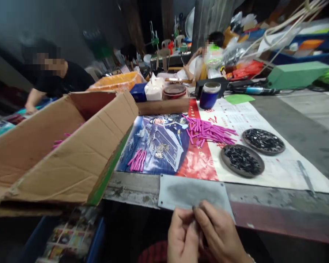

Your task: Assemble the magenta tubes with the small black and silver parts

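My left hand (181, 233) and my right hand (218, 228) meet at the table's front edge, fingers pinched together. A small dark tip shows between the fingertips; what it belongs to is hidden. Just beyond them lies a grey metal plate (178, 191) with a dark smudged middle. On a poster sheet (285, 173) farther in rest a large heap of pink sticks (208, 129), a smaller bunch of pink sticks (137, 160) and a patch of small shiny beads (161, 149). Two round dishes, a near dish (224, 160) and a far dish (282, 148), hold small black pieces.
A large open cardboard box (71, 157) stands at the left, pink sticks inside. Behind the poster are a blue jar (208, 98), a tissue pack (154, 89) and a green box (297, 75). A pen-like tool (305, 177) lies right. Two people sit across the table.
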Demonstrator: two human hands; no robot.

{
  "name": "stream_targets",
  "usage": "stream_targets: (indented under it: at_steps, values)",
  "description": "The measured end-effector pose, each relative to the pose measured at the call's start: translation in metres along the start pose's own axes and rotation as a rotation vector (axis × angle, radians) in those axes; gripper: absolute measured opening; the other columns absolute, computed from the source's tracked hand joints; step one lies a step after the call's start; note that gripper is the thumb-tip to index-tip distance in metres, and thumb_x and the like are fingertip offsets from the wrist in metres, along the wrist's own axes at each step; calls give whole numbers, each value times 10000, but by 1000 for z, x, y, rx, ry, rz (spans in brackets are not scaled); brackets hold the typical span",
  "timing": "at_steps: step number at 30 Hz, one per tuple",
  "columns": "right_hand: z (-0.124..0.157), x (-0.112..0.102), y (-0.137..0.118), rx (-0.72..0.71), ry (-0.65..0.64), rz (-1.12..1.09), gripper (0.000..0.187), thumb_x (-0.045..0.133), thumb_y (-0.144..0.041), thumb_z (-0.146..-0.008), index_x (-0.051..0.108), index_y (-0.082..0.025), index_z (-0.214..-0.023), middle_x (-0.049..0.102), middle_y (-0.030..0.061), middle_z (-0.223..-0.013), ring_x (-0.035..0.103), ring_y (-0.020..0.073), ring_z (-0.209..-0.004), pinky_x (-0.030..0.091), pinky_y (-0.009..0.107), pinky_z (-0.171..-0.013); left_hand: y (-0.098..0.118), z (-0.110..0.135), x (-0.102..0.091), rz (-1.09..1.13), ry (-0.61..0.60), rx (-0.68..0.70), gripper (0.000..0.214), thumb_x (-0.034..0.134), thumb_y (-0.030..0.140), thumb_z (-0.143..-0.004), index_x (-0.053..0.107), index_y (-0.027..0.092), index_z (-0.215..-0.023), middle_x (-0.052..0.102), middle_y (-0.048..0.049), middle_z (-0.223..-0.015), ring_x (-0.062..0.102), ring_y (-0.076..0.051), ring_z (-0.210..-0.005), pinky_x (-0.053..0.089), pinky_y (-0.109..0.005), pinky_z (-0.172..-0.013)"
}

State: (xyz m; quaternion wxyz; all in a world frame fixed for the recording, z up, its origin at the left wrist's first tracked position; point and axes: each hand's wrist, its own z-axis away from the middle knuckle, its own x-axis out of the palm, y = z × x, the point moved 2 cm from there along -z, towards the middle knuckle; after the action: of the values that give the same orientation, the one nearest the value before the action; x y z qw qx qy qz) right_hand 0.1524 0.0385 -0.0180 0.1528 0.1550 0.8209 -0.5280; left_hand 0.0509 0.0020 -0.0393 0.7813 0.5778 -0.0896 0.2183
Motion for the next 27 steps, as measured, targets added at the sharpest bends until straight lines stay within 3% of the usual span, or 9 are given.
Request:
stream_targets:
  at_steps: [3,6,9,14,17,19,21,23,27]
  values:
    - [-2,-6,-4,0,98,-21,275,554,-387,-1010,541,-213,-798,603,-25,-617,600,122,-502,493,205,-470,3,3,-2,2,-28,22,347,747,514,-865,668,182,-924,644,-8,-753,578,-113,-642,501,-212,-652]
    - [2,-7,-5,-108,210,50,65,632,-234,-951,573,-227,-979,668,-6,-706,646,149,-572,545,250,-553,5,5,-4,-49,-76,20,272,697,460,-920,646,194,-944,673,-38,-878,644,-173,-818,541,-276,-793]
    - [7,-3,-3,-145,170,29,145,566,-91,-928,567,-235,-918,651,-4,-686,612,138,-542,523,249,-534,4,7,-7,-100,-113,19,223,628,422,-975,633,199,-978,674,-43,-923,651,-189,-874,540,-297,-829]
    - [6,-2,-3,-156,201,31,144,565,-100,-923,561,-242,-947,637,-15,-667,594,134,-520,511,248,-530,2,5,-10,-176,-115,73,210,617,406,-986,640,198,-976,654,-35,-912,629,-180,-883,520,-301,-861]
    - [-1,-4,1,66,158,-78,33,543,-239,-1002,559,-223,-978,645,-4,-688,610,132,-524,491,225,-485,5,4,-7,-152,-157,48,210,612,410,-991,619,203,-951,578,17,-763,569,-119,-711,494,-223,-707]
    - [-4,-5,8,350,40,-365,246,458,-406,-1053,551,-208,-941,593,-30,-608,528,101,-420,404,190,-390,12,2,-5,-142,-213,20,245,603,438,-992,602,198,-942,507,52,-657,473,-85,-579,423,-180,-578]
    - [-3,-7,13,543,-56,-649,403,373,-527,-1061,550,-196,-912,555,-46,-563,467,81,-375,361,176,-367,21,0,-4,-172,-233,15,276,596,466,-989,594,192,-951,501,61,-622,439,-76,-538,388,-170,-539]
    - [0,-12,14,556,-96,-710,429,391,-542,-1053,574,-182,-910,602,-14,-636,551,96,-456,444,192,-447,30,-2,-8,-260,-230,26,248,577,437,-1005,599,191,-980,555,41,-652,494,-87,-571,424,-180,-573]
    - [5,-21,9,434,-194,-532,338,469,-449,-1048,627,-187,-904,639,16,-758,654,141,-690,537,229,-644,40,-2,-19,-559,-315,140,152,493,246,-1044,625,208,-1110,702,-23,-815,639,-129,-694,504,-221,-674]
